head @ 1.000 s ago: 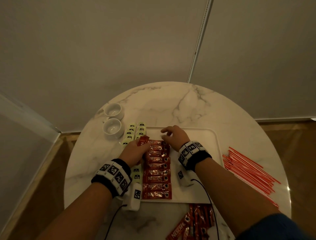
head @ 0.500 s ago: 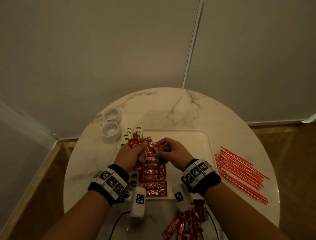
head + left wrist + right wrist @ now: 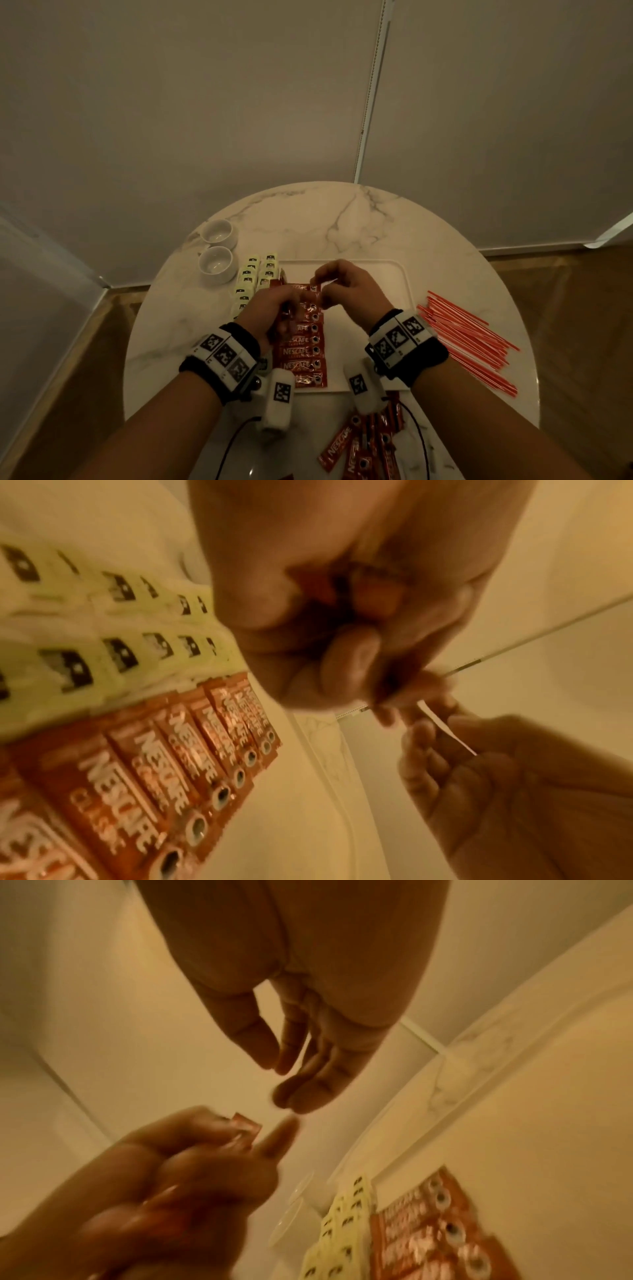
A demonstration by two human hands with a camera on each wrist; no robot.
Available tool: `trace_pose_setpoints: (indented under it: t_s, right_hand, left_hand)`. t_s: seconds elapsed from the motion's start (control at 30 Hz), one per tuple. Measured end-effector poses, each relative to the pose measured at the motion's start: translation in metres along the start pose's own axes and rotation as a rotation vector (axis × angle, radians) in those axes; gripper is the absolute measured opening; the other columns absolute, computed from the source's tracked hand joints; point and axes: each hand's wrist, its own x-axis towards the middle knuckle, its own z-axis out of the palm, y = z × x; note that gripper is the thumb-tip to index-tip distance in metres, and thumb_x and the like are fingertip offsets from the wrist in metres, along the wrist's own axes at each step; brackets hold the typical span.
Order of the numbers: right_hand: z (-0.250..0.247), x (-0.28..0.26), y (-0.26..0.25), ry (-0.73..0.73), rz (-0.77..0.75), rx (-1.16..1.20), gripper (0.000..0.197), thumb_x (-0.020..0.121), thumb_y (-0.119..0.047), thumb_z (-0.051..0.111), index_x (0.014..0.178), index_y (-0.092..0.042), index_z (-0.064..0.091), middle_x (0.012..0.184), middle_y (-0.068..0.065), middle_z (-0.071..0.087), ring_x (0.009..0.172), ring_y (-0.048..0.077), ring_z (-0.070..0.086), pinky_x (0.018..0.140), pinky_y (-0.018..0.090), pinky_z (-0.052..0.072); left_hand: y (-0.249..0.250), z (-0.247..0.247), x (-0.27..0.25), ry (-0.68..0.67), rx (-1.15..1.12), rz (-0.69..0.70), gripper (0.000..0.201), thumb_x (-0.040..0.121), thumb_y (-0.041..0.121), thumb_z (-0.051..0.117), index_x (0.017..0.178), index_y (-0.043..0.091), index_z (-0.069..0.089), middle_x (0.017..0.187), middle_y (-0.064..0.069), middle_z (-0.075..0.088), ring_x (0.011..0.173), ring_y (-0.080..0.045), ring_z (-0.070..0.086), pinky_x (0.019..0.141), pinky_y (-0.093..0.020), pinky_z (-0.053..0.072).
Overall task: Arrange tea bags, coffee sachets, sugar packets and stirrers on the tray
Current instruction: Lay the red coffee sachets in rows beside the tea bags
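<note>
Over the white rectangular tray [image 3: 394, 274], left hand [image 3: 270, 308] clutches red coffee sachets [image 3: 245, 1127]; right hand [image 3: 346, 287] hovers beside, fingers loosely curved, gripping nothing I can see.

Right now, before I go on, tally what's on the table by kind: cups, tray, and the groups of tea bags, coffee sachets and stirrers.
White cups: 2
Tray: 1
Tea bag columns: 2
Coffee sachet groups, column on tray and loose heap off it: 2
Stirrer heap: 1
Total: 8
</note>
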Motion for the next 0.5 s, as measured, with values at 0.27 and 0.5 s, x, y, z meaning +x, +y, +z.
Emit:
trace_pose_setpoints:
  t_s: [0.27, 0.5]
  right_hand:
    - [-0.004, 0.001, -0.019, -0.302, 0.029, -0.014, 0.025, 0.088, 0.001, 0.061, 0.11, -0.01, 0.062, 0.088, 0.0, 0.067, 0.071, 0.008, 0.061, 0.06, 0.019, 0.048]
    - [-0.007, 0.002, -0.018, -0.16, 0.053, -0.043, 0.007, 0.086, 0.005, 0.062, 0.089, -0.002, 0.063, 0.074, 0.007, 0.064, 0.055, 0.006, 0.06, 0.056, 0.019, 0.049]
  left_hand:
    - [0.013, -0.008, -0.018, -0.403, 0.139, -0.1, 0.024, 0.076, 0.017, 0.049, 0.082, -0.001, 0.064, 0.05, -0.007, 0.05, 0.03, -0.009, 0.03, 0.038, -0.019, 0.022]
    - [0.003, 0.001, -0.015, -0.153, 0.114, 0.105, 0.019, 0.086, 0.021, 0.063, 0.089, 0.002, 0.069, 0.077, -0.014, 0.07, 0.067, -0.023, 0.067, 0.06, -0.027, 0.054]
